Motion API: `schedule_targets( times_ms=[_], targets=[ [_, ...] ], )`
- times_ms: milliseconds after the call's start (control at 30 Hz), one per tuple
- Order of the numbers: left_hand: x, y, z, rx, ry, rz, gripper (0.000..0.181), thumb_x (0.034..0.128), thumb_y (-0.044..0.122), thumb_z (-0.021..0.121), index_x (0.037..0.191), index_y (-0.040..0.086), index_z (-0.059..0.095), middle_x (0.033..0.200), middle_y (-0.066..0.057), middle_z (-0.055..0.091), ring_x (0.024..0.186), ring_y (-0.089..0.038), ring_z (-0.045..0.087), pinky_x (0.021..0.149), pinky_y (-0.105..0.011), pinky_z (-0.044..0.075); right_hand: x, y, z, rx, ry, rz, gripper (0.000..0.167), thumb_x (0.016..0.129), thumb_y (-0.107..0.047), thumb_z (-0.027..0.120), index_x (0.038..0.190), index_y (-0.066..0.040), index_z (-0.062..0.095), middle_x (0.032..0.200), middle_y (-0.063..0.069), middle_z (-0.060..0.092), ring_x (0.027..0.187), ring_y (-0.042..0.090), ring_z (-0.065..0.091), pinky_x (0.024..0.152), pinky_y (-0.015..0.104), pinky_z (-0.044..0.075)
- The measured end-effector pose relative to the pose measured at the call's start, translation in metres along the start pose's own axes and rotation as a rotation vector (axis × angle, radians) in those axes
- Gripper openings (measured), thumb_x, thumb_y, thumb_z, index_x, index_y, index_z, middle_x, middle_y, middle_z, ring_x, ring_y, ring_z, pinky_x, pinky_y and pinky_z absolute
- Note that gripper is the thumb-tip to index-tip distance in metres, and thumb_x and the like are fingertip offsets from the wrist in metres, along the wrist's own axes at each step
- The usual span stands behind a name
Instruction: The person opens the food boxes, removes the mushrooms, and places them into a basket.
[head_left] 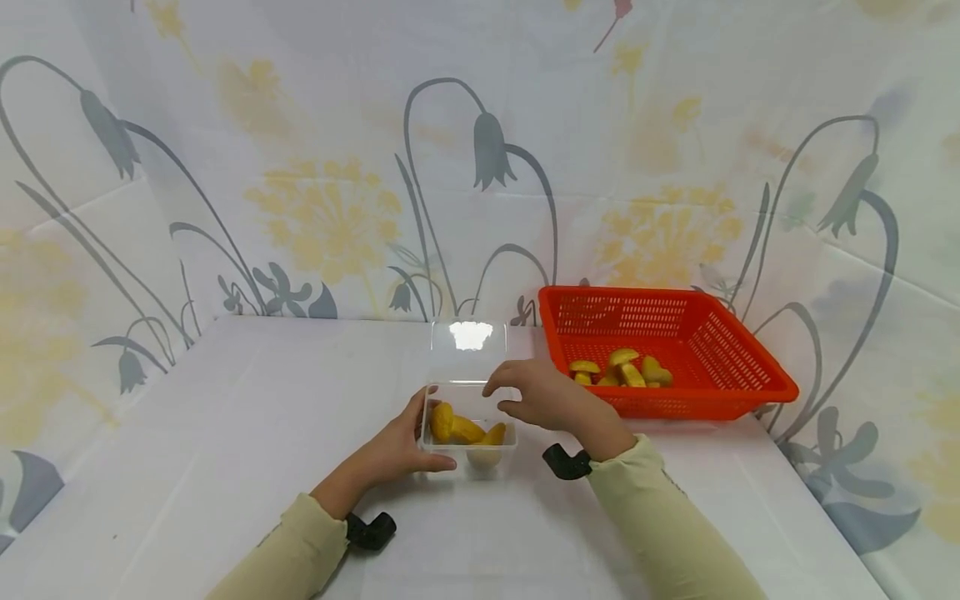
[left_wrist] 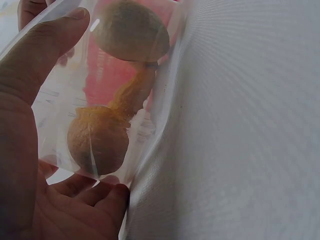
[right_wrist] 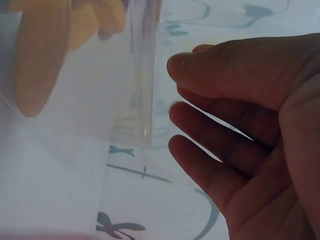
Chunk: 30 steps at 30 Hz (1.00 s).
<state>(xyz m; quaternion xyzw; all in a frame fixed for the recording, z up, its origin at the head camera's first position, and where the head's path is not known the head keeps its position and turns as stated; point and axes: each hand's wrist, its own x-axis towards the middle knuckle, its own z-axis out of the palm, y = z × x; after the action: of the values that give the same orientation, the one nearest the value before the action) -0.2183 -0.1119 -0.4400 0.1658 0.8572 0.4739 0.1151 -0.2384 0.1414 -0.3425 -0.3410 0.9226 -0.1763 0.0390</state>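
A clear plastic box [head_left: 450, 448] stands on the white table with its lid [head_left: 442, 350] laid back behind it. Yellow-brown mushrooms lie inside; one mushroom [head_left: 444, 422] has its cap to the left, and another mushroom [head_left: 493, 435] is at the right. My left hand [head_left: 397, 450] holds the box by its left side, thumb [left_wrist: 40, 50] along the front wall and fingers round the far side. Above the box's right rim is my right hand [head_left: 551, 400], fingers loosely bent and empty; in the right wrist view its fingertips [right_wrist: 180, 145] are just apart from the box wall.
A red plastic basket [head_left: 720, 404] stands at the back right, beyond the right hand. Several mushrooms [head_left: 622, 358] lie in its near left part. A flowered cloth [head_left: 480, 233] hangs behind the table. Both wrists carry a black camera mount [head_left: 371, 532].
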Motion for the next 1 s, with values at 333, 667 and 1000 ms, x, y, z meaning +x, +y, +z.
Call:
schedule_targets(
  times_ms=[333, 667, 1000],
  targets=[
    [0.002, 0.000, -0.001, -0.003, 0.000, 0.013, 0.114, 0.0714, 0.042, 0.085, 0.155, 0.019, 0.011, 0.157, -0.009, 0.032, 0.144, -0.036, 0.030, 0.114, -0.052, 0.033, 0.009, -0.010, 0.000, 0.096, -0.182, -0.022, 0.024, 0.087, -0.020, 0.073, 0.111, -0.018, 0.073, 0.111, 0.001, 0.072, 0.105, 0.021, 0.064, 0.087, 0.030, 0.056],
    [0.001, -0.001, -0.001, 0.020, 0.015, 0.006, 0.115, 0.0704, 0.044, 0.085, 0.155, 0.019, 0.012, 0.156, -0.009, 0.034, 0.140, -0.038, 0.037, 0.111, -0.052, 0.038, 0.017, -0.017, 0.005, 0.090, -0.289, 0.019, 0.018, 0.084, -0.022, 0.076, 0.102, -0.020, 0.076, 0.093, -0.010, 0.071, 0.086, 0.008, 0.061, 0.075, 0.020, 0.055],
    [0.000, -0.003, 0.000, 0.017, 0.015, 0.027, 0.115, 0.0703, 0.045, 0.085, 0.155, 0.019, 0.012, 0.156, -0.010, 0.033, 0.139, -0.038, 0.039, 0.111, -0.052, 0.038, 0.024, -0.027, 0.012, -0.033, -0.343, 0.036, 0.016, 0.084, -0.016, 0.076, 0.099, -0.019, 0.078, 0.087, -0.009, 0.070, 0.076, 0.010, 0.059, 0.073, 0.021, 0.055]
  ],
)
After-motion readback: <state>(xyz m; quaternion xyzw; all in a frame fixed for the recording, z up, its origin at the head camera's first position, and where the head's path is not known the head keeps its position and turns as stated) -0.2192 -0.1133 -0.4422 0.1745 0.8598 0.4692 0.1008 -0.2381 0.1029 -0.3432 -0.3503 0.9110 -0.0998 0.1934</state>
